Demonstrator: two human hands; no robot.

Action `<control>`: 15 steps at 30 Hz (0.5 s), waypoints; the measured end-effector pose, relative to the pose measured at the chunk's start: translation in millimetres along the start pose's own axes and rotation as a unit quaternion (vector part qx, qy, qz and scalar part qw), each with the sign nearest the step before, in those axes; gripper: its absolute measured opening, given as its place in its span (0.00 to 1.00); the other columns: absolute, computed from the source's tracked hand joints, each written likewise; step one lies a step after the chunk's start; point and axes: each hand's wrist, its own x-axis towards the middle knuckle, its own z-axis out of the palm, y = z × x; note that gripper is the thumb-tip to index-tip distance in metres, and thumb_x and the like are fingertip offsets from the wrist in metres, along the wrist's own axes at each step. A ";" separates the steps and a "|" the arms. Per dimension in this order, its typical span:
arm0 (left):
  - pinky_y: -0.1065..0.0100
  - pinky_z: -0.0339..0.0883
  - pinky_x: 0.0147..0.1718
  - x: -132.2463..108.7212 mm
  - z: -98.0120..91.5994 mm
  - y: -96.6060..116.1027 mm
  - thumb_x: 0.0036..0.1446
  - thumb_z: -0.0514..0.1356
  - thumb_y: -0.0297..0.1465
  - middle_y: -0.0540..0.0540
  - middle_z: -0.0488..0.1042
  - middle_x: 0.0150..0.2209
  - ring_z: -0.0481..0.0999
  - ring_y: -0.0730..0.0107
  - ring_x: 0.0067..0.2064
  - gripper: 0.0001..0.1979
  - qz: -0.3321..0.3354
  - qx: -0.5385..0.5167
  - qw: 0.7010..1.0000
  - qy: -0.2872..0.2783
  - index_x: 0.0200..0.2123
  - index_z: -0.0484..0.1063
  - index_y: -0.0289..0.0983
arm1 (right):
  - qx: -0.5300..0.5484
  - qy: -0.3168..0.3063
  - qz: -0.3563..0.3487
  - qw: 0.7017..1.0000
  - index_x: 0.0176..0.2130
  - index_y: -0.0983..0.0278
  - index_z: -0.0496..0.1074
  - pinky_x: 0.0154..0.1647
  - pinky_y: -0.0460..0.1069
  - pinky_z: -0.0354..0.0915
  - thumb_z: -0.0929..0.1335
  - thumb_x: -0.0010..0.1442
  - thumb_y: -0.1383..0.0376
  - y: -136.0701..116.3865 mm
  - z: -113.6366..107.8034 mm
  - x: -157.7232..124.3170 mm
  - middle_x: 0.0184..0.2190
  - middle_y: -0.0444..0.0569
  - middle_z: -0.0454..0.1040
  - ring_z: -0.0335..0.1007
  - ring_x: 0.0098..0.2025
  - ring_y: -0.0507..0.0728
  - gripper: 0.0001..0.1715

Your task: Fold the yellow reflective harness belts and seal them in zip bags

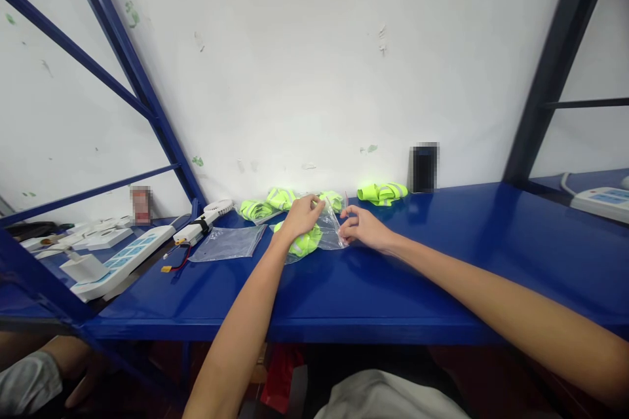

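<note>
A clear zip bag (330, 236) lies on the blue table with a folded neon-yellow vest with grey reflective strips (305, 243) inside its left part. My left hand (301, 217) reaches over the vest, its fingers closed on the bag's upper edge near the opening. At the bag's right end, my right hand (362, 228) pinches the opening strip with thumb and fingertips. Behind my hands, more rolled neon-yellow vests (255, 210) lie along the wall, and one vest (383, 194) rests apart to the right. Left of my hands a flat clear bag (228, 242) lies with nothing visible in it.
A white handheld fan (216, 211) and a yellow connector on wires (168, 269) lie at the left. Farther left are a white power strip (128, 260) and a blue frame post (157, 111). A dark blurred-out object (423, 169) leans on the wall. Another person's leg (32, 383) shows at lower left.
</note>
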 end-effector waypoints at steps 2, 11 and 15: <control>0.67 0.58 0.30 -1.0 -2.4 4.5 0.62 0.49 0.39 0.47 0.74 0.27 0.71 0.66 0.30 0.16 0.017 0.025 1.000 -0.001 0.32 0.70 0.36 | -0.021 -0.009 0.016 1.000 0.45 0.64 0.65 0.27 0.48 0.69 0.70 0.43 0.74 -3.2 1.1 -1.0 0.21 0.40 0.73 0.68 0.22 0.52 0.27; 0.67 0.57 0.30 -10.3 0.0 17.5 0.64 0.48 0.37 0.46 0.74 0.30 0.71 0.65 0.31 0.13 0.103 0.099 0.990 -0.020 0.33 0.68 0.38 | -0.076 0.016 -0.073 0.994 0.29 0.68 0.73 0.30 0.47 0.65 0.69 0.54 0.58 -4.7 0.2 4.9 0.24 0.46 0.71 0.65 0.27 0.52 0.14; 0.66 0.59 0.33 -10.7 5.5 14.6 0.66 0.45 0.38 0.46 0.74 0.33 0.72 0.64 0.35 0.15 0.097 0.072 0.992 -0.037 0.38 0.67 0.38 | -0.116 -0.015 -0.096 0.989 0.27 0.68 0.74 0.30 0.48 0.63 0.68 0.56 0.54 -2.3 -3.1 5.8 0.22 0.46 0.71 0.64 0.25 0.52 0.19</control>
